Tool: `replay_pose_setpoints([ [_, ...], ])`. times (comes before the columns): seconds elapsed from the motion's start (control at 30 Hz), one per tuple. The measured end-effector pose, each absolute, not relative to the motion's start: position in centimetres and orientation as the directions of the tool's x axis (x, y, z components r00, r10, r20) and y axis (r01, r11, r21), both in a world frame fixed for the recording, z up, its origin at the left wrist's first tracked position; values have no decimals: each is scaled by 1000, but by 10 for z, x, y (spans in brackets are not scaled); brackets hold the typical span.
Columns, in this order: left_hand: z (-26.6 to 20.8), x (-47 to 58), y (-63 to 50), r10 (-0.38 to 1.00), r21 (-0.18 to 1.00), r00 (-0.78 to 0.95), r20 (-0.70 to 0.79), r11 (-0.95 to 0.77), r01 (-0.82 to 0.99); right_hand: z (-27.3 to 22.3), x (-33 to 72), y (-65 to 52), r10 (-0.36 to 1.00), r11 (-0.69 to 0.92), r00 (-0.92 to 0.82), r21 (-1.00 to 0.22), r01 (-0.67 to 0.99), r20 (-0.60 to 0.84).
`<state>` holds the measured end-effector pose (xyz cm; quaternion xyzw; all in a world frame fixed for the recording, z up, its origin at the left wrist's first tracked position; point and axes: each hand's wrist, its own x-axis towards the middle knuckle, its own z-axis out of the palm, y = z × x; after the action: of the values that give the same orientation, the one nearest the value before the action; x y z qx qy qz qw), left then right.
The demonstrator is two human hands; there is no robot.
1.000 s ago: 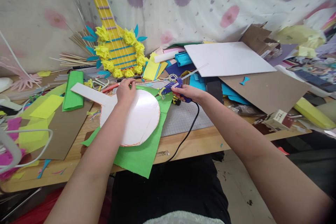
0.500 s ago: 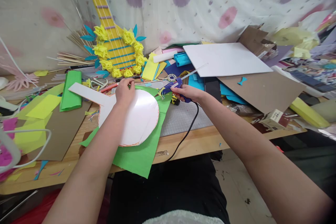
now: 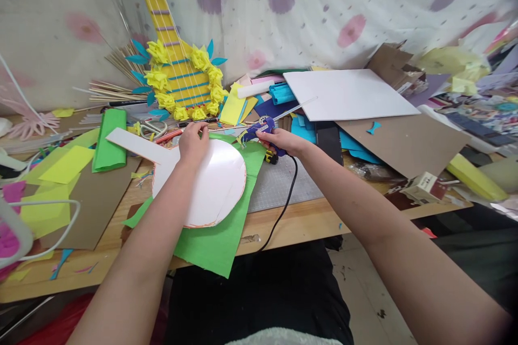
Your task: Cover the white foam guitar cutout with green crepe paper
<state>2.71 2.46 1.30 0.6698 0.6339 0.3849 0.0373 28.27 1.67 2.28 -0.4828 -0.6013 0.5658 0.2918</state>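
Observation:
My right hand (image 3: 279, 140) is wrapped round a blue hot glue gun (image 3: 265, 125) with a clear glue stick poking out of its back. Its nozzle points left, close to the upper right rim of a white guitar-shaped board (image 3: 218, 183). The board lies on a sheet of green paper (image 3: 214, 250), which shows past its right and lower edges. My left hand (image 3: 194, 143) rests over the board's upper edge with the fingers curled together; whatever they pinch there is hidden. The glue gun's black cord (image 3: 288, 199) hangs down over the table edge.
A yellow paper guitar (image 3: 184, 81) with flowers leans at the back. Right of the board lie a grey cutting mat (image 3: 279, 188), a white foam board (image 3: 352, 94) and brown cardboard (image 3: 408, 140). Scissors (image 3: 156, 130), a green paper roll (image 3: 110, 140) and yellow sheets (image 3: 67, 164) lie left.
My right hand has moved the glue gun slightly left, bringing its nozzle nearer the board's upper rim. My left hand stays at the upper edge.

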Motion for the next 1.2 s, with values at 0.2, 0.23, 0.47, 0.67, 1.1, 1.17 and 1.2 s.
replay_pose_setpoints([
  [0.2,16,29,20,892,492,-70,446,-179,852,11,303,18,996,28,73,-931,364,59],
  [0.23,16,30,20,899,480,-62,433,-172,860,7,309,19,978,13,180,-894,448,105],
  [0.47,17,28,23,948,380,-18,317,-110,919,-27,324,14,949,-143,292,-666,732,118],
  [0.67,29,19,25,953,390,-179,243,73,918,-31,312,21,947,-182,303,-595,782,109],
  [1.1,8,13,28,896,477,-294,332,110,872,16,250,-17,904,350,-136,-520,779,405],
  [1.17,7,18,25,905,456,-253,341,76,887,30,228,9,904,423,-302,-526,738,304],
  [1.2,8,20,23,910,441,-226,347,55,896,35,219,22,902,428,-381,-535,728,202],
])
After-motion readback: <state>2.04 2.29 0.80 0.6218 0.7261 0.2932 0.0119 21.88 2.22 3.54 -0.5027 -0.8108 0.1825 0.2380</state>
